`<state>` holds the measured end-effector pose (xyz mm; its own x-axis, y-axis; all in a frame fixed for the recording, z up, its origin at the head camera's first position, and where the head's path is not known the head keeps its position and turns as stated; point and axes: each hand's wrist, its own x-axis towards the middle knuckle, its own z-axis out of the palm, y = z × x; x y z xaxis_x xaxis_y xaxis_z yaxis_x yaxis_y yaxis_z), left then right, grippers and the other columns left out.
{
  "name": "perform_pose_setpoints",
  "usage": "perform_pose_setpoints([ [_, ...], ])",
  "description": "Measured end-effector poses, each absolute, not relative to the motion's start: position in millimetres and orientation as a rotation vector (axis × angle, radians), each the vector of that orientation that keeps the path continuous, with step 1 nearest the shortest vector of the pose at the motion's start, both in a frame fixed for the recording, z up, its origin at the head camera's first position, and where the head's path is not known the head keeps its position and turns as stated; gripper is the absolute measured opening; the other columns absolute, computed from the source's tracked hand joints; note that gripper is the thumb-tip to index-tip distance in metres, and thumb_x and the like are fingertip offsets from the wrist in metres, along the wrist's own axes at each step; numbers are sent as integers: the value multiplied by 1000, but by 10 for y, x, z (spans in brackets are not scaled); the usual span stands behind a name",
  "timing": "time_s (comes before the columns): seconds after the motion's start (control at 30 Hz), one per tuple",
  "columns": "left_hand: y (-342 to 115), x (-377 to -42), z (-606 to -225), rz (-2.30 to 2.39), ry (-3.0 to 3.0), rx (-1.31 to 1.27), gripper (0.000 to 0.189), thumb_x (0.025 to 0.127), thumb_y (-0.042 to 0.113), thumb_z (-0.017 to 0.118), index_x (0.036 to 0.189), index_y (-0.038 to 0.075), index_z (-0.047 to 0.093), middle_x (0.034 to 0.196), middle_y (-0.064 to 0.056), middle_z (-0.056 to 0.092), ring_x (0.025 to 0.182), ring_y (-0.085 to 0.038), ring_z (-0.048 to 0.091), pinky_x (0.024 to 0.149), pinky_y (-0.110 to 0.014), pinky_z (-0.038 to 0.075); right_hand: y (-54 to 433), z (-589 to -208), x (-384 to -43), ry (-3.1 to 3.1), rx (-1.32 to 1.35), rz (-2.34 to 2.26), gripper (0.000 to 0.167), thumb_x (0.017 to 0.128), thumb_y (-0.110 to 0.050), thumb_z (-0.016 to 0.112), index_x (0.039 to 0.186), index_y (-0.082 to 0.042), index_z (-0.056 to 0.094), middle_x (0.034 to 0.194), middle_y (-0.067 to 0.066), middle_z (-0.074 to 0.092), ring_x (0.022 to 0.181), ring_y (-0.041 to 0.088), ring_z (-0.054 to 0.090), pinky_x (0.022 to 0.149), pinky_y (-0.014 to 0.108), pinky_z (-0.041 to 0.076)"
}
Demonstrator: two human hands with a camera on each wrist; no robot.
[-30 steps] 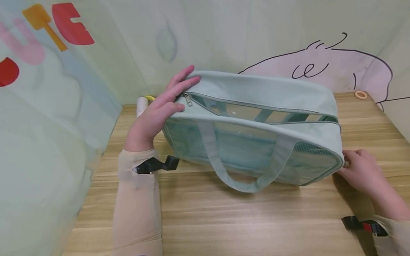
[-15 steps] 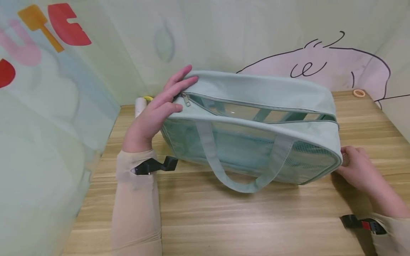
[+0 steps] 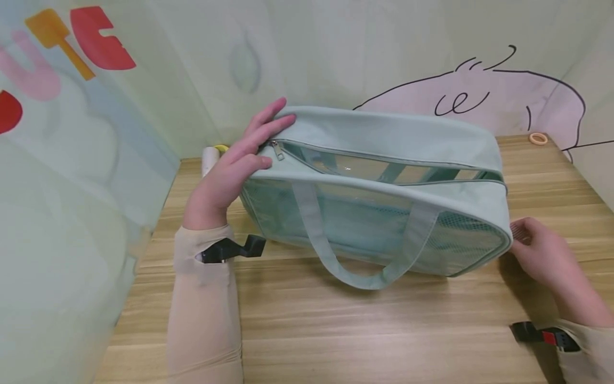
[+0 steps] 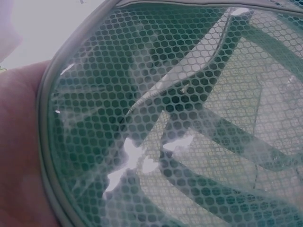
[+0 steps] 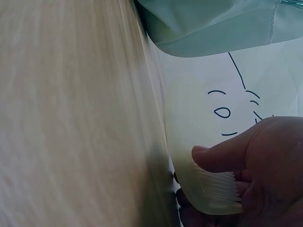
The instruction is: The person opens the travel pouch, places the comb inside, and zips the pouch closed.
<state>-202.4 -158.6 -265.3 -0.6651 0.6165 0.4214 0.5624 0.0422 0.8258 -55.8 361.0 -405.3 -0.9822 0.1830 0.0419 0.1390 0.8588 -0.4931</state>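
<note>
A mint-green bag [image 3: 390, 130] with clear and mesh panels stands on the wooden table, its zipped top partly open. Its front handle [image 3: 355, 278] hangs down, and the zipper pull [image 3: 278, 151] lies at the left end. My left hand [image 3: 225, 173] rests on that end, straight fingers over the top and the thumb near the pull. Beyond the bag's right end, my right hand [image 3: 544, 250] pinches a pale comb [image 5: 184, 127]. In the right wrist view the thumb lies across the comb by its teeth, with the green bag [image 5: 213, 28] above and apart from it.
Behind my left hand stands a white cylinder [image 3: 210, 157] with something yellow [image 3: 222, 148] beside it. A small orange ring [image 3: 538, 138] lies at the table's back right. A printed cloth [image 3: 326, 53] encloses the back and left side of the table.
My right hand has turned slightly beside the bag, and the comb's teeth now show between its fingers. My left hand keeps its place on the bag, which has not moved on the table.
</note>
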Motion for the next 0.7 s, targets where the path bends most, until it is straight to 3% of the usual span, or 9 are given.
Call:
perform_pose_setpoints([
  [0.37,-1601,-2017,-2646,1730,2230,1249,66,90,3,46,156,2,43,172,6,19,159,-9,10,123,-42,12,3547,-3991,-543,-2927,-354,793,26,101,-12,57,115,10,58,108,34,64,87,35,60,67,34,41],
  [0.57,-1614,-2013,-2643,1732,2223,1242,65,91,4,46,156,1,42,172,6,18,159,-9,9,123,-43,11,3521,-3925,-537,-2860,-375,826,29,105,-18,54,117,9,57,109,31,63,85,22,56,64,25,38],
  [0.7,-1611,-2018,-2648,1726,2227,1253,65,91,4,46,156,1,43,172,6,18,159,-9,9,123,-43,11,3488,-3818,-518,-2780,-385,864,34,106,-19,54,122,11,55,111,30,60,82,-1,48,60,16,37],
])
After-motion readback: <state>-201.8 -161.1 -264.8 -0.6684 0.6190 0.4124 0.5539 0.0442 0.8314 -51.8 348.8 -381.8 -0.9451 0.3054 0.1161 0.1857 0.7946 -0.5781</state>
